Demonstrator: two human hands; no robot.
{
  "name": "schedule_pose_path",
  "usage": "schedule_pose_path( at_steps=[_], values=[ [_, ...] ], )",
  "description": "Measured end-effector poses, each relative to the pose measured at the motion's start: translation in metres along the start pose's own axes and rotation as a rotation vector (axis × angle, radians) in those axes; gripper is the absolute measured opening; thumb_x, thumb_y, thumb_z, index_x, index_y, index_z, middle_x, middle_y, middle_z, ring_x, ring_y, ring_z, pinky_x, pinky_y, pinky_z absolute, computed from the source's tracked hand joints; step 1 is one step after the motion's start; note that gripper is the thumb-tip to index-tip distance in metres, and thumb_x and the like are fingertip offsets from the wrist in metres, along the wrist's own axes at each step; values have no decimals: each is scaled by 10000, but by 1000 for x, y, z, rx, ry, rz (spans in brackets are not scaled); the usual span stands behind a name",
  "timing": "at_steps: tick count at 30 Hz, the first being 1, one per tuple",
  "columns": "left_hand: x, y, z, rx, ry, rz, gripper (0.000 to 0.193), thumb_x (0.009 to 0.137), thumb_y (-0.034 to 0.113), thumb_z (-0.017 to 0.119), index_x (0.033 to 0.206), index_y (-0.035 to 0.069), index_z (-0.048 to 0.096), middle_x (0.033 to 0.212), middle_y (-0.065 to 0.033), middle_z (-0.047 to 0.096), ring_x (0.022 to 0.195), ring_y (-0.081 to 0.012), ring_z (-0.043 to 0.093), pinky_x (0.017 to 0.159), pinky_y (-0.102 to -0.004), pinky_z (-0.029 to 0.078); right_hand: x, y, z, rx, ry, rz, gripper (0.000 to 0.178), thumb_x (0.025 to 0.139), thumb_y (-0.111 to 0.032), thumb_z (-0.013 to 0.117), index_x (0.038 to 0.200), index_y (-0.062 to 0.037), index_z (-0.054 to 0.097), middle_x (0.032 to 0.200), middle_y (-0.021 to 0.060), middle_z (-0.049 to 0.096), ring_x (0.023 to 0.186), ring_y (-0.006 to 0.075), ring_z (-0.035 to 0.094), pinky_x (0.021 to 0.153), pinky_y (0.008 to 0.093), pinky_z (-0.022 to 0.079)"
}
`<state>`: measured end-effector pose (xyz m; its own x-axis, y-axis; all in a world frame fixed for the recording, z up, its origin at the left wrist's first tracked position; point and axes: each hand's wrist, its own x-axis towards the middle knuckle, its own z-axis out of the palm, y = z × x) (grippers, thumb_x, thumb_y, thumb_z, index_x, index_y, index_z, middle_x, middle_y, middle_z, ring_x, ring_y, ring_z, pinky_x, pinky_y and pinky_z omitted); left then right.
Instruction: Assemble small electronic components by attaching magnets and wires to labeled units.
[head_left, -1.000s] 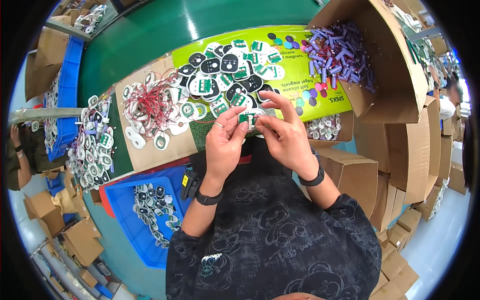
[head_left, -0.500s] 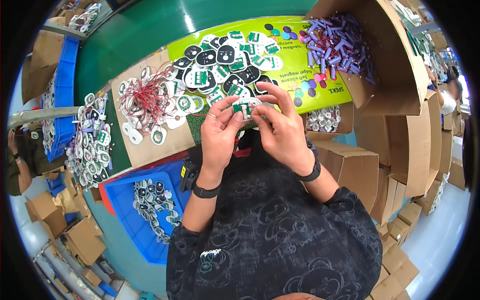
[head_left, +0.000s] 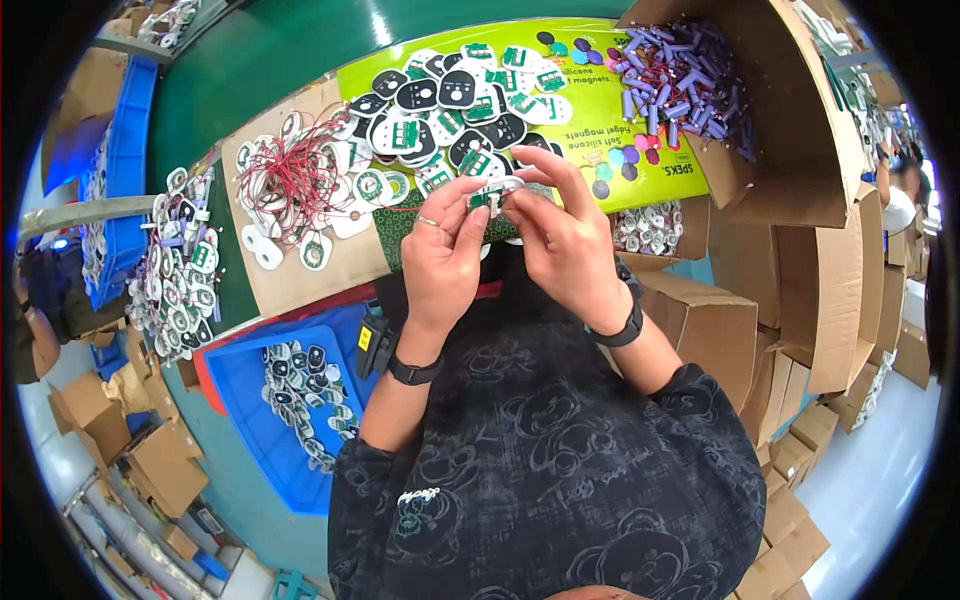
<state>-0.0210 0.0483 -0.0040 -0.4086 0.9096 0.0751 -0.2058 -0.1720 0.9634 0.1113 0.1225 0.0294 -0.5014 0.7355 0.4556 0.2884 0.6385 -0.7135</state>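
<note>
My left hand [head_left: 440, 255] pinches a small white plastic housing with a green circuit board [head_left: 482, 199] by its left side. At its right end the thumb and index finger of my right hand [head_left: 568, 245] are closed on the same piece; the fingertips hide any wire there. Just beyond my hands lies a heap of similar housings [head_left: 404, 133], some showing green boards and others black faces. Left of that heap, a tangle of red wires [head_left: 285, 185] lies over round white parts with green rings.
An open cardboard box [head_left: 790, 110] with purple cylindrical cells [head_left: 680, 90] on red leads stands at right. A blue bin [head_left: 235, 400] of finished-looking housings sits lower left. More parts [head_left: 185, 260] pile at the table's left end, near a blue crate [head_left: 130, 190]. Cartons [head_left: 690, 330] crowd the right.
The housing has tilted in my fingers, so its board faces me less. My right fingertips have come closer against its right end. The view has shifted slightly.
</note>
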Motion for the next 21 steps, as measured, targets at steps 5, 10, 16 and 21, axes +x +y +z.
schedule_pose_path(
  at_steps=[5,10,16,21],
  values=[
    [1,-4,-1,115,35,-26,292,992,-40,572,1282,-20,563,1148,-134,705,1016,-96,640,838,-219,497,-1,8,6,-30,-25,-38,162,783,69,714,929,27,657,1289,101,603,979,269,684,797,371,560],
    [5,-7,4,7,87,-49,298,995,-38,566,1292,-26,545,1145,-143,705,1026,-105,641,863,-232,508,-4,11,9,18,-3,40,138,811,51,707,932,20,649,1309,118,575,978,272,680,794,368,563],
    [13,-21,-8,-214,44,-209,317,1001,-25,553,1315,-39,507,1175,-168,669,1052,-191,664,929,-342,584,-7,24,15,29,2,49,107,826,25,710,905,18,639,1339,138,543,953,276,676,783,373,567],
    [14,-53,-30,-219,1,-292,357,988,-48,545,1339,-44,478,1195,-184,663,1088,-222,665,940,-368,591,-23,41,40,55,-53,138,61,833,35,679,876,24,639,1332,142,542,897,277,680,759,384,562]
  ],
)
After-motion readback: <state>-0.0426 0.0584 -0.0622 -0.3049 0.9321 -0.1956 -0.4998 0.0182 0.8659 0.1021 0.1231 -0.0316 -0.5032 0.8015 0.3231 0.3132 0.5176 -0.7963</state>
